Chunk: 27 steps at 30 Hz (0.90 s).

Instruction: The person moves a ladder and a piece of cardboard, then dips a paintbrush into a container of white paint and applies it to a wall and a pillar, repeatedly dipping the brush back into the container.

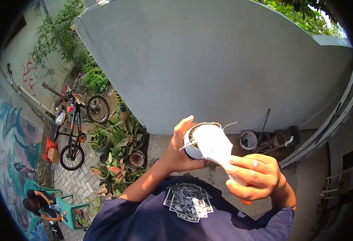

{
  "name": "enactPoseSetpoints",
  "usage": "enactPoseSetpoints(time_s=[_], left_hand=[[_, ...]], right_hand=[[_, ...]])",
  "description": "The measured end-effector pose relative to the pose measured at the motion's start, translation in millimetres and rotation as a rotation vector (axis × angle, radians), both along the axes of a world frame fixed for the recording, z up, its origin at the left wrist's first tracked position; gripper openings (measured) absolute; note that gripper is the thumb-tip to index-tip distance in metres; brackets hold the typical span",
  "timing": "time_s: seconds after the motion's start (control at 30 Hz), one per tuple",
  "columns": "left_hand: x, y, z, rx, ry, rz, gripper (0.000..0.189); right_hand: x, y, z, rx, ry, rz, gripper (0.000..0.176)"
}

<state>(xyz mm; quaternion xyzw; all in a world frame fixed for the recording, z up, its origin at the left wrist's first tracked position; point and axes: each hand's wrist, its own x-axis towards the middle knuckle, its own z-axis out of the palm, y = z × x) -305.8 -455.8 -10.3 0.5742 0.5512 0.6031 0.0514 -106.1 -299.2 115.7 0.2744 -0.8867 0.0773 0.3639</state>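
My left hand grips a small round white pot from its left side, thumb up along the rim. A piece of white woven sheet with frayed threads lies over the pot's mouth and hangs down to the right. My right hand is closed on the lower end of that sheet. A bit of something orange shows under the right hand; I cannot tell what it is. Both hands are held in front of my dark blue printed shirt.
A grey wall stands ahead, with pots and tools at its foot. Potted plants, a broom and a bicycle are on the left. A person sits by a teal table at lower left. A sliding gate is on the right.
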Motion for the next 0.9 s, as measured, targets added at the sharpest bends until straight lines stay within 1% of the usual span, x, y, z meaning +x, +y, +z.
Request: enactPoseSetpoints(time_s=[0.13, 0.27, 0.33, 0.37, 0.4, 0.43, 0.47, 0.5, 0.53, 0.6, 0.67, 0.7, 0.77, 0.8, 0.83, 0.87, 0.9], left_hand=[[-5, 5, -12, 0.001, -0.057, -0.033, 0.126], [-7, 10, -17, 0.035, -0.045, -0.013, 0.127], [-10, 10, -15, 0.010, 0.041, 0.051, 0.124], [-11, 11, -18, 0.013, 0.041, 0.052, 0.124], [-12, 11, -23, 0.024, -0.011, 0.045, 0.123], [-12, 11, -26, 0.035, -0.064, 0.039, 0.121], [-13, 9, -25, 0.039, -0.062, 0.044, 0.121], [-14, 5, -24, -0.006, -0.066, 0.076, 0.119], [-16, 1, -21, -0.050, -0.071, 0.111, 0.117], [-21, -4, -16, -0.055, -0.057, 0.142, 0.117], [-28, -8, -16, -0.059, -0.042, 0.170, 0.116], [-32, -11, -19, -0.051, -0.104, 0.168, 0.117], [-43, -18, -27, -0.059, -0.193, 0.188, 0.118], [-48, -23, -29, -0.051, -0.184, 0.193, 0.118], [-53, -27, -30, -0.053, -0.196, 0.226, 0.118], [-59, -31, -31, -0.055, -0.210, 0.260, 0.117], [-64, -35, -31, -0.029, -0.237, 0.270, 0.115]], right_hand=[[5, 1, 1, 0.009, -0.026, -0.009, 0.025], [7, 3, -4, 0.000, -0.024, 0.008, 0.024], [6, 8, -9, 0.037, 0.030, 0.066, 0.013], [8, 7, -7, 0.013, -0.009, 0.047, 0.022], [8, 6, -10, 0.016, -0.008, 0.050, 0.022], [9, 4, -16, -0.072, 0.032, -0.020, 0.025], [10, 3, -20, -0.160, 0.072, -0.088, 0.029], [14, -1, -16, -0.208, 0.036, -0.176, 0.045], [16, 4, -25, -0.332, 0.014, -0.179, 0.034], [5, 15, -36, -0.444, 0.165, -0.172, 0.025], [-23, 18, -54, -0.803, 0.416, -0.209, 0.026], [-36, 26, -61, -0.909, 0.501, -0.259, 0.032], [-59, 40, -69, -1.366, 0.459, -0.159, 0.026], [-73, 45, -74, -1.572, 0.444, -0.111, 0.024], [-84, 52, -90, -1.640, 0.399, -0.076, 0.022], [-94, 52, -103, -1.795, 0.322, -0.095, 0.022], [-108, 50, -120, -1.922, 0.273, -0.050, 0.021]])
